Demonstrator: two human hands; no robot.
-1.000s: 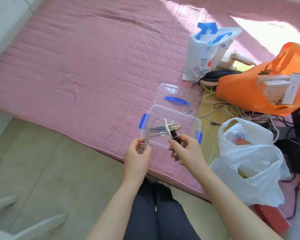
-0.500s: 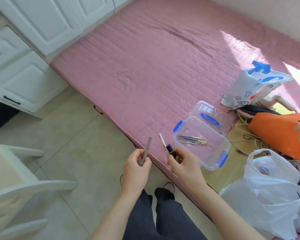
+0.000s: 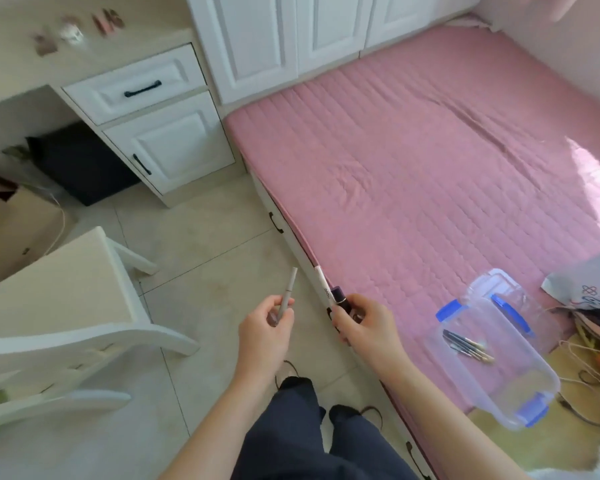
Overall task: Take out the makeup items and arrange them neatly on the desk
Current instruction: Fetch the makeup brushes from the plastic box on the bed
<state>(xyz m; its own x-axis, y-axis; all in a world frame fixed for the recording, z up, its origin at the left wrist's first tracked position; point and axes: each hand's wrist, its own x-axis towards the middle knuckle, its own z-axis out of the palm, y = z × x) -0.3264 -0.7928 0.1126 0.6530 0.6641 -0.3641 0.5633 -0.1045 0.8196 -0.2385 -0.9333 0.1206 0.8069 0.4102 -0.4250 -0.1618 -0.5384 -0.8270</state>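
My left hand [image 3: 269, 325] pinches a thin grey makeup pencil [image 3: 287, 292] that points up. A white makeup pen [image 3: 323, 287] and a dark purple tube [image 3: 340, 297] are gripped together in my right hand [image 3: 366, 323]. Both hands hover over the tiled floor beside the bed edge. The clear plastic box [image 3: 520, 393] with blue clips lies on the pink bed at the right, with several brushes [image 3: 468, 344] inside. Its lid [image 3: 499, 289] rests behind it. The white desk [image 3: 49, 71] stands at the upper left, with a few blurred small items [image 3: 73, 32] on top.
A white chair [image 3: 59, 317] stands at the left between me and the desk. Desk drawers [image 3: 136, 88] and white cupboards [image 3: 291, 36] line the far wall. A cardboard box [image 3: 11, 230] sits under the desk. Bags and cables [image 3: 589, 341] crowd the right edge.
The view has swung left from the bed toward the desk and chair. Both hands have come away from the box with the same items in them.
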